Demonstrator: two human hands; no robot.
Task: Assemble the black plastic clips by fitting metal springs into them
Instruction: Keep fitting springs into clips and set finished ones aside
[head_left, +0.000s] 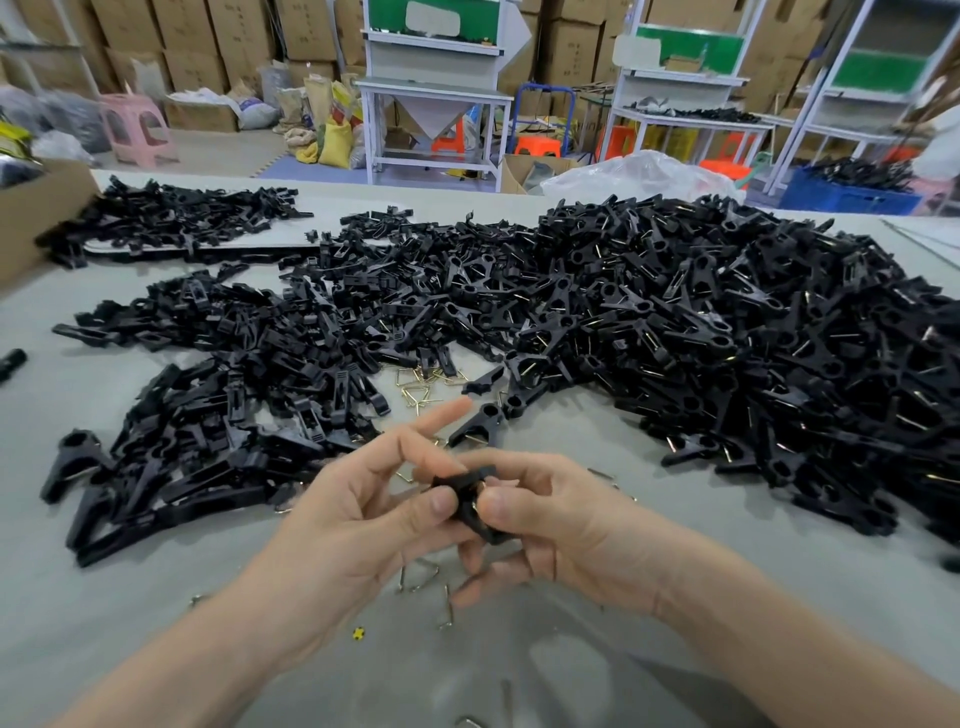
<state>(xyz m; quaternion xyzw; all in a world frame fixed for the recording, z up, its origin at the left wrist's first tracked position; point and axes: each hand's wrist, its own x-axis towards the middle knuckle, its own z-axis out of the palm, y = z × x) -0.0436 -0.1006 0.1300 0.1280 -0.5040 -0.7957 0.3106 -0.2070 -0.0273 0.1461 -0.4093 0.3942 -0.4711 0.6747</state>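
Pinched black clip (467, 501) at 6 o'clock, left hand (358, 519) and right hand (556, 525) both gripping. Hid most of it under thumbs; could not tell whether spring sat inside. Blurred clip pile (675, 338) at 2 o'clock.

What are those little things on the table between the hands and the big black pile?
Head view: loose gold wire springs and a few stray black clips on grey table, between the left hand, right hand and pile.
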